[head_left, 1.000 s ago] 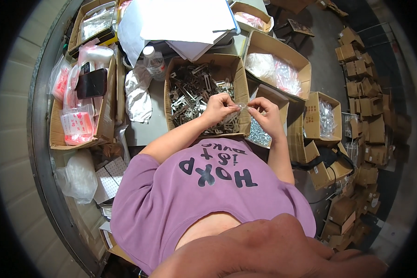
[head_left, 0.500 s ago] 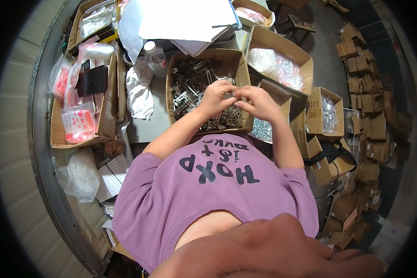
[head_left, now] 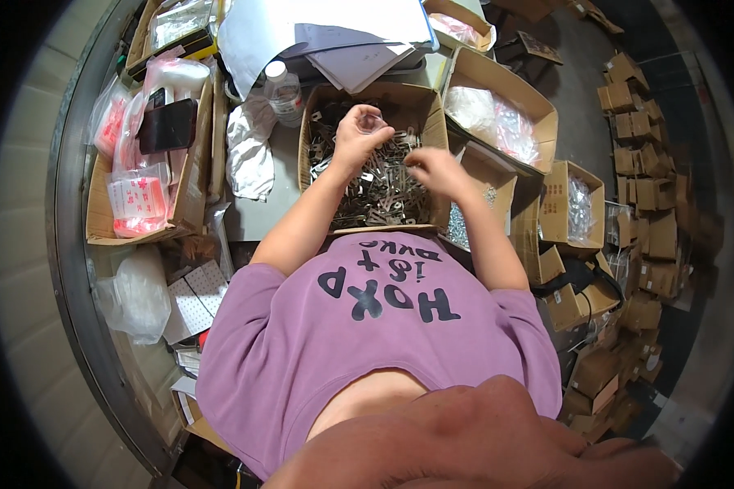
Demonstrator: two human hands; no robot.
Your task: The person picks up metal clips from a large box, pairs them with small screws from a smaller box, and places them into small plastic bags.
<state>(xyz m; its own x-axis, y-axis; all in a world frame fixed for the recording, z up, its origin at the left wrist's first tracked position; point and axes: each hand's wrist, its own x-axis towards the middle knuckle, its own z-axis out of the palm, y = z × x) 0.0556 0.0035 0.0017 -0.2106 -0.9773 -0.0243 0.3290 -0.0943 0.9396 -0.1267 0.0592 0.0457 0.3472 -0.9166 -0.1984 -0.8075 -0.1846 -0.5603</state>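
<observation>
A cardboard box (head_left: 439, 130) full of loose metal clips (head_left: 375, 196) stands in front of me on the table. Over its middle, my left hand (head_left: 359, 140) is curled closed around a small see-through piece (head_left: 372, 124) that looks like thin plastic; its exact kind is hidden by the fingers. My right hand (head_left: 437, 173) hangs above the right wall of the same box, with fingers bent and smeared by motion. Whether anything is between those fingers does not show. Beside it, under my right forearm, a smaller carton (head_left: 497, 183) holds small silvery screw-like pieces (head_left: 458, 226).
Behind the clip box lie papers (head_left: 355, 61) and a capped clear bottle (head_left: 283, 94). Left of it are a crumpled white cloth (head_left: 250, 151) and a carton (head_left: 189, 196) with bags and a phone (head_left: 168, 126). A carton of plastic bags (head_left: 544, 134) stands back right.
My hands were together over the box's right side and have parted. The left moved up and left with the see-through piece; the right shifted slightly right. Papers at the back have shifted.
</observation>
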